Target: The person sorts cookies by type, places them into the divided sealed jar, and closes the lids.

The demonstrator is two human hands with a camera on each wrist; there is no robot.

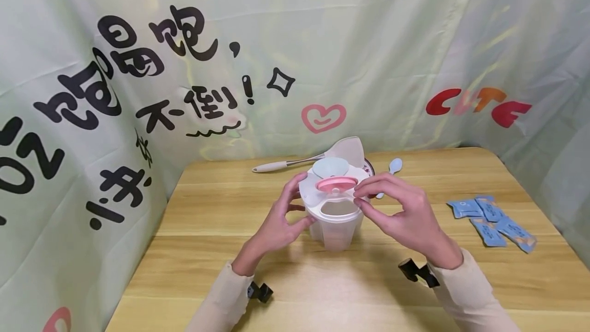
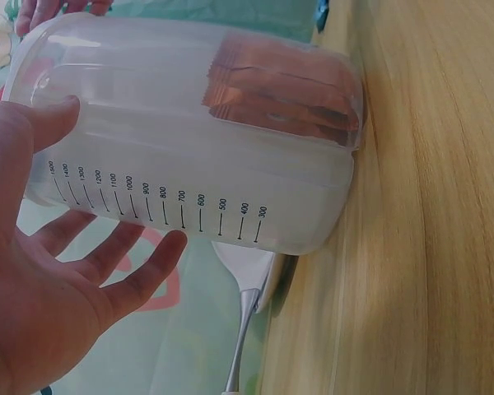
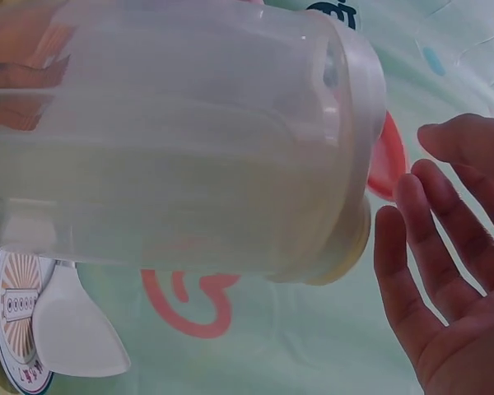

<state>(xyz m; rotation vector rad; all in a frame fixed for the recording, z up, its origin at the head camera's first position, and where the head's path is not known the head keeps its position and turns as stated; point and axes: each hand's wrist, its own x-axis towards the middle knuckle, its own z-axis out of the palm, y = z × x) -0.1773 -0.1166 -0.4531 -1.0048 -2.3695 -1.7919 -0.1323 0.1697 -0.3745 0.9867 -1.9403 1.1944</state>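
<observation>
A translucent container point(image 1: 338, 240) with a printed volume scale stands on the table before me. Its white lid point(image 1: 313, 196) has a pink flip cap point(image 1: 338, 184) tilted up beside an open hole at the front, and a pale blue cap point(image 1: 330, 167) behind. Through its wall, brown packets point(image 2: 284, 90) show at the bottom of one section. My left hand point(image 1: 276, 224) holds the container near the top, thumb on one side and fingers on the other. My right hand point(image 1: 407, 214) is at the pink cap; in the right wrist view its loosely bent fingers point(image 3: 432, 214) are apart from the cap.
Behind the container lie a spatula point(image 1: 348, 150) and a round patterned plate point(image 3: 16, 317). A pale blue spoon point(image 1: 395, 166) is at the back right. Several blue packets point(image 1: 516, 233) lie on the table's right side. A printed cloth point(image 1: 392, 55) hangs behind the table.
</observation>
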